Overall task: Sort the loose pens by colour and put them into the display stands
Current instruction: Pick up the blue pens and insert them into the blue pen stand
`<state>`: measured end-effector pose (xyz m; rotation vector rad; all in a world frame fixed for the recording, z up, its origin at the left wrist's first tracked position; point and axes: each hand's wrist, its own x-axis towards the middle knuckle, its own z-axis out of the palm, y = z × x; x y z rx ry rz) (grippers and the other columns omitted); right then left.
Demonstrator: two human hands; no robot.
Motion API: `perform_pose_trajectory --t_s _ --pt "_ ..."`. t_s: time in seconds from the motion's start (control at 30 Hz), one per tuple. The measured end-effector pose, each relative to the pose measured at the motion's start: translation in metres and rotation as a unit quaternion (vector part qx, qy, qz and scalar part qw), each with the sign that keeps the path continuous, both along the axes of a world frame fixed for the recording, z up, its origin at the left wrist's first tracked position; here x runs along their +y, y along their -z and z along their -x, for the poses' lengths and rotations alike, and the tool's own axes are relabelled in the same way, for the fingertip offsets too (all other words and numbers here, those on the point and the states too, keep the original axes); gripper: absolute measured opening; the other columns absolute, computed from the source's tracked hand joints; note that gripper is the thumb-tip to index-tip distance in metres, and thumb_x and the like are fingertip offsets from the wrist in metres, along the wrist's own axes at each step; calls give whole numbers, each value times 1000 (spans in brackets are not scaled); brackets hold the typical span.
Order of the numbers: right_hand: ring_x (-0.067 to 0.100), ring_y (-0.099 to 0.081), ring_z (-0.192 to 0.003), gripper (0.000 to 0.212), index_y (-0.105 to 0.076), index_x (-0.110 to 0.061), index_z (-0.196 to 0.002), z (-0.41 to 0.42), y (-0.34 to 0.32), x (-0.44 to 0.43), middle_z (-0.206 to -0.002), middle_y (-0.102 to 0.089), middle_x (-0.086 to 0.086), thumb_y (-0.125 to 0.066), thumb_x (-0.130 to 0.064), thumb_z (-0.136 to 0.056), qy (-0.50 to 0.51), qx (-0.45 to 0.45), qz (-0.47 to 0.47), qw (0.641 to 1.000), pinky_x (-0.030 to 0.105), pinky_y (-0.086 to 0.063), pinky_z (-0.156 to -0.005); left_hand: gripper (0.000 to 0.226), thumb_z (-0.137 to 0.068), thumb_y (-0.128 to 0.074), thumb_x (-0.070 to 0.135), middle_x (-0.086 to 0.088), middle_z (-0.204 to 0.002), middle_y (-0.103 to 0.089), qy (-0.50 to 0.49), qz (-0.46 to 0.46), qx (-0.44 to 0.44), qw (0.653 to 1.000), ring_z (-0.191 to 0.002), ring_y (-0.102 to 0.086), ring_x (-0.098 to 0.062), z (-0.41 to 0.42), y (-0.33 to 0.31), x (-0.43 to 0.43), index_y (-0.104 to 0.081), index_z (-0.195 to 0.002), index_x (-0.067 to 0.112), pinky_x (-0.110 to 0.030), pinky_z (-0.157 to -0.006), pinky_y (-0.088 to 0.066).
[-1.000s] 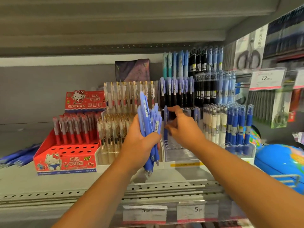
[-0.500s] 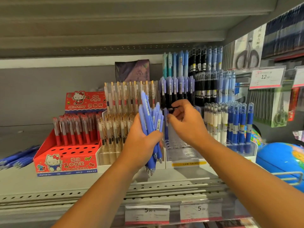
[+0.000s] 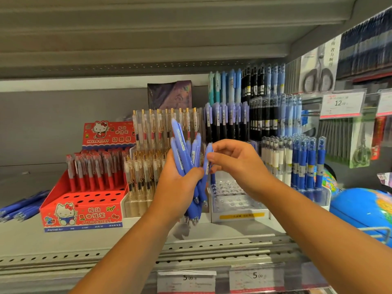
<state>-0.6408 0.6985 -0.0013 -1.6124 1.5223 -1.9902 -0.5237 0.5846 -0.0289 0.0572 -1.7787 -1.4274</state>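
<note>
My left hand grips a bundle of several blue pens, tips down, in front of the stands. My right hand pinches one blue pen at the bundle's right edge, between thumb and fingers. Right behind stands a clear tiered display stand whose front holes show no pens; its back rows hold lilac-capped black pens. More loose blue pens lie on the shelf at far left.
A red Hello Kitty stand with red pens sits at left, a clear stand of gold-clip pens beside it. White and blue pens fill the stand on the right. A blue globe lies at far right. Price tags line the shelf edge.
My right hand has come back from the clear stand's rows to the bundle and now pinches a single pen at its edge. The left hand has kept the bundle nearly still.
</note>
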Motion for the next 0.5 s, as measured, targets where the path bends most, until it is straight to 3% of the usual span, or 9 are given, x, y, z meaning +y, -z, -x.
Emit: perform_pose_trajectory --t_s 0.1,0.17,0.3,0.5 --pt "28 -71 -76 8 -66 -6 -95 1 -3 2 -79 -70 10 -58 -5 -92 -6 -57 49 997 33 -57 -69 49 -91 -61 3 1 -81 -69 -5 -8 4 1000 -66 -65 -13 -2 0 -3 -52 -130 31 -26 -57 -55" --pt "28 -72 -72 11 -63 -7 -100 6 -7 5 -80 -67 10 -53 -4 -96 19 -107 92 990 33 -59 -65 47 -89 -61 2 1 -71 -67 3 -10 -2 1000 -60 -62 -14 -2 0 -2 -53 -125 32 -29 -55 -54" --pt "23 -73 -76 13 -60 -16 -104 16 -11 9 -96 -65 10 -54 -6 -98 148 -81 121 978 27 -59 -64 47 -77 -65 19 -3 -78 -68 10 2 -20 1000 -63 -62 -16 -1 1 0 -54 -118 38 -31 -59 -55" --pt "19 -70 -88 24 -55 -31 -99 24 -9 5 -99 -63 2 -54 -7 -99 235 -7 137 962 28 -60 -69 40 -92 -55 -3 1 -77 -71 13 6 -8 1000 -60 -62 -12 -2 1 -1 -52 -125 20 -28 -56 -53"
